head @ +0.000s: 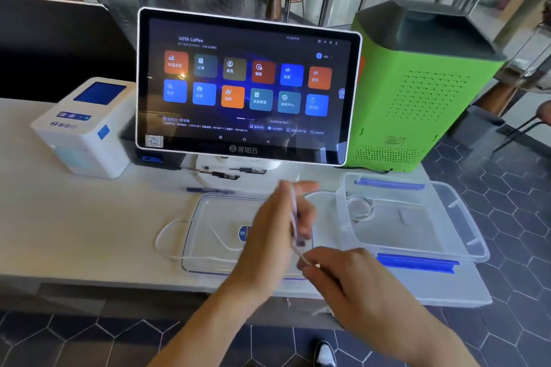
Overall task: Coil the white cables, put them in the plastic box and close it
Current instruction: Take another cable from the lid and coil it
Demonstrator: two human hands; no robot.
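Head cam was looking down at a white desk (pixel 74 232) with the clear plastic box (pixel 417 226) sitting open on the right side, blue clips on its near and far edges. Inside the box there was already one coiled white cable (pixel 362 208), tucked against the left wall, and the rest of the box floor looked bare. The box's clear lid (pixel 214 235) was lying flat on the desk just left of the box, with a blue sticker showing through it. A second white cable (pixel 170 232) was loose, looping off the left edge of the lid and running across it toward the hands. The left hand (pixel 277 223) was up over the lid with fingers curled around a few turns of that cable, and the right hand (pixel 337 271) was just below it, pinching the cable's end between the fingertips. Behind all that stood a touchscreen till (pixel 247 86), a white receipt printer (pixel 86 128) on the left, a green machine (pixel 423 89) on the right, and some pens (pixel 220 174) under the screen.
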